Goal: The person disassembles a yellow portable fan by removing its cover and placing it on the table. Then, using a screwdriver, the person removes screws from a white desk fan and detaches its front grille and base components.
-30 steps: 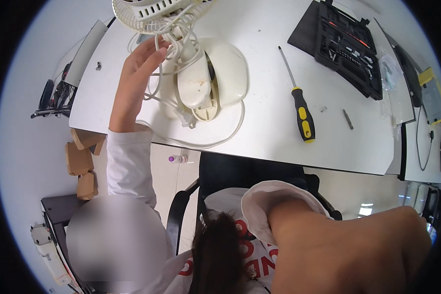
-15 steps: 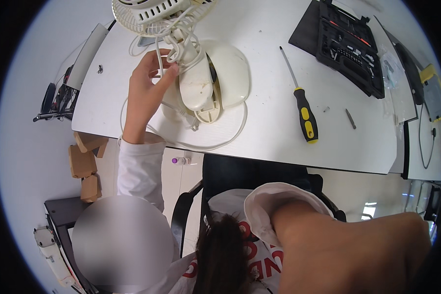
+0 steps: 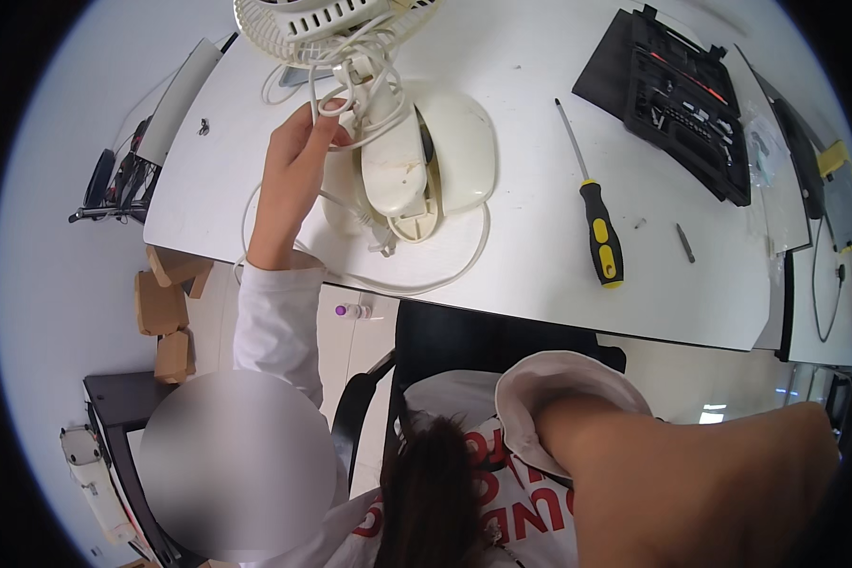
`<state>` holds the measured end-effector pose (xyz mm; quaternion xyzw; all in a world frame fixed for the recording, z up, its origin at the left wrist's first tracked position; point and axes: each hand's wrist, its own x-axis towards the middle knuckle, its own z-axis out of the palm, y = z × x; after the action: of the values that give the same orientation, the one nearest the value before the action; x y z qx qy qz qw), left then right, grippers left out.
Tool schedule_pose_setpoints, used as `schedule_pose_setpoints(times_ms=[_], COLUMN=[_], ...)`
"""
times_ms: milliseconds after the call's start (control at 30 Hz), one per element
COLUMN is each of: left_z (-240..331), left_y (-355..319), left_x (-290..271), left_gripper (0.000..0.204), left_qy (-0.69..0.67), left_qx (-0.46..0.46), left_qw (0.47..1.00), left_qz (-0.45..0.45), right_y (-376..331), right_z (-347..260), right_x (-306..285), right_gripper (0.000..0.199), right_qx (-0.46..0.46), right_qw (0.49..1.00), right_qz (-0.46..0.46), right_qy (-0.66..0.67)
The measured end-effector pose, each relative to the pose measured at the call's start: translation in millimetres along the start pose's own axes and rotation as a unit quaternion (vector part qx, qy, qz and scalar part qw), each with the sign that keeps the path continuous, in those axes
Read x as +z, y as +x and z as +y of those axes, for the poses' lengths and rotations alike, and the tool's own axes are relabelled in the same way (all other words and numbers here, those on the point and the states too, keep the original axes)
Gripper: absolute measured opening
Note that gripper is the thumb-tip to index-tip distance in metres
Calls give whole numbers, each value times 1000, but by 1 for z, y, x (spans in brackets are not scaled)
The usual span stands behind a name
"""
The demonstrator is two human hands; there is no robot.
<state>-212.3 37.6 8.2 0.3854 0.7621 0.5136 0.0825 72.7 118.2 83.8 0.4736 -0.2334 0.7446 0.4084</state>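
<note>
An off-white electric fan [image 3: 391, 175] lies on the desk, its caged head [image 3: 327, 21] at the far edge of view and its rounded base nearer me. A white power cord [image 3: 364, 47] is looped several times round its neck. At the neck's left side, my left hand [image 3: 298, 161] has thumb and fingers closed on a loop of that cord. The cord's plug [image 3: 381, 237] lies beside the base. My right hand [image 3: 710, 473] looms large at the lower right, close to the camera and away from the desk; its fingers are hidden.
A black-and-yellow screwdriver [image 3: 600, 232] lies right of the fan, with a screwdriver bit [image 3: 684, 242] and a small pale piece [image 3: 640, 223] nearby. An open black tool case [image 3: 686, 118] sits at the far right. A black chair [image 3: 483, 336] stands at the desk's front edge.
My left hand's thumb and fingers, spread at the cord before, have drawn together on a loop of it. The whole view has shifted slightly; the fan and tools lie as before.
</note>
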Motion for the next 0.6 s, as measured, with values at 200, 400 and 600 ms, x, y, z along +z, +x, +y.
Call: schedule_pose_setpoints(times_ms=[200,400,600], left_z=[-4,-1,-6], left_y=[1,0,-1], left_x=[-3,1,4], left_gripper=[41,34,28], left_qy=[-27,-13,-4], left_qx=[-2,32,86], left_qw=[1000,998,990], left_qz=[-5,51,110], right_y=[1,2,1], right_z=[0,-2,1], right_x=[-1,-3,-1], right_gripper=[39,40,41], right_qx=[1,-3,-3], right_qw=[1000,1000,1000], right_qz=[-4,-11,-13], right_qy=[0,1,5])
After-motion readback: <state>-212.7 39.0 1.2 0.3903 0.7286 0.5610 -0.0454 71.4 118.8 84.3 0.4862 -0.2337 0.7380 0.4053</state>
